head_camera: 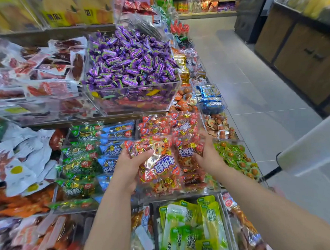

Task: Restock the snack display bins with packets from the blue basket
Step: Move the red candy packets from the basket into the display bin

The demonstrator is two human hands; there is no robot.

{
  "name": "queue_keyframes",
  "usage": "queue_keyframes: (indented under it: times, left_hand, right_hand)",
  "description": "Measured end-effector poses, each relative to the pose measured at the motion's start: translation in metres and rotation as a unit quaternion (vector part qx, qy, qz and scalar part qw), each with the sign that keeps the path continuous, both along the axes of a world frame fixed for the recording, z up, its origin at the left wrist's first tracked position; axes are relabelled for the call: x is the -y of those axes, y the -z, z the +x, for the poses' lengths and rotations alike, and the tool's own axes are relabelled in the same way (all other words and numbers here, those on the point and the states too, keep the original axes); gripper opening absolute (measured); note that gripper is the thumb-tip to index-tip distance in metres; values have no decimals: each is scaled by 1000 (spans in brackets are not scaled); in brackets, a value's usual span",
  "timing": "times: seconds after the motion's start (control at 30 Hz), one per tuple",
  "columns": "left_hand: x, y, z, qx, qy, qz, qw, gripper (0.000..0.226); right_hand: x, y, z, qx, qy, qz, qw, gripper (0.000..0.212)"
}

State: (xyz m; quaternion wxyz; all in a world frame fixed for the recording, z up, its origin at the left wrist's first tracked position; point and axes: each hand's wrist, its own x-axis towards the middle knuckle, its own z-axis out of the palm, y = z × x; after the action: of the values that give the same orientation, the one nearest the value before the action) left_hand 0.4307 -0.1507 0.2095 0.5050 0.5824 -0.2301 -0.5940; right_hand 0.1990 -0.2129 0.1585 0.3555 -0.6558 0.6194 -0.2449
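My left hand (128, 169) grips a red beef-cube snack packet (158, 163) by its left edge, holding it over the clear bin of red packets (172, 128). My right hand (209, 153) reaches into the same bin on the right side, fingers curled against another red packet (188, 151) there. Whether it holds that packet is not plain. The blue basket is out of view.
Green packets (79, 164) and blue packets (112, 146) fill the bins to the left. A clear bin of purple candies (131, 60) stands on the tier above. Green pickle pouches (191, 227) lie below. The tiled aisle (253, 83) runs along the right, with a white cart edge (309, 147).
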Motion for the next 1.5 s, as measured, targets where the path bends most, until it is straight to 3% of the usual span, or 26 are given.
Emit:
queue_keyframes:
  times: [0.07,0.13,0.2,0.3,0.43,0.77,0.93,1.1,1.2,1.27,1.33,1.37,1.5]
  left_hand:
    - [2,0,0,-2,-3,9,1000,124]
    - [2,3,1,-5,-4,11,1000,117]
    - [2,6,3,-11,-7,17,1000,102]
    - [3,9,6,-19,-26,14,999,90]
    - [5,10,6,-24,-35,15,999,81]
    - [13,11,5,-30,-27,25,999,91]
    - [11,11,-1,-32,-11,12,999,64]
    - [10,14,-7,-36,-4,15,999,60]
    - [9,16,-7,-38,-9,14,999,63]
    - [10,16,-7,-34,-13,16,999,72]
    - [12,15,-12,-36,-17,19,999,81]
    - [12,14,-15,-43,-18,18,999,80]
    - [15,8,-27,-54,-14,15,998,75]
  right_hand:
    - [1,7,-2,-140,-55,-83,985,70]
    - [5,6,-5,-310,-91,-163,932,67]
    - [7,2,-4,-390,-141,-192,890,68]
    - [3,4,1,-433,-218,-184,855,74]
    - [2,12,2,-500,-244,-171,813,80]
    - [42,17,17,-538,-274,-120,788,100]
    - [34,27,15,-470,-255,-116,837,94]
    - [37,17,23,-440,-237,-64,864,101]
    - [30,-9,13,-271,-190,-68,941,79]
    - [20,-34,11,-86,-54,-80,992,49]
    - [8,-58,14,95,37,-18,995,28]
    - [1,-67,17,146,34,39,988,27]
    - [-23,-80,20,162,-36,169,971,59]
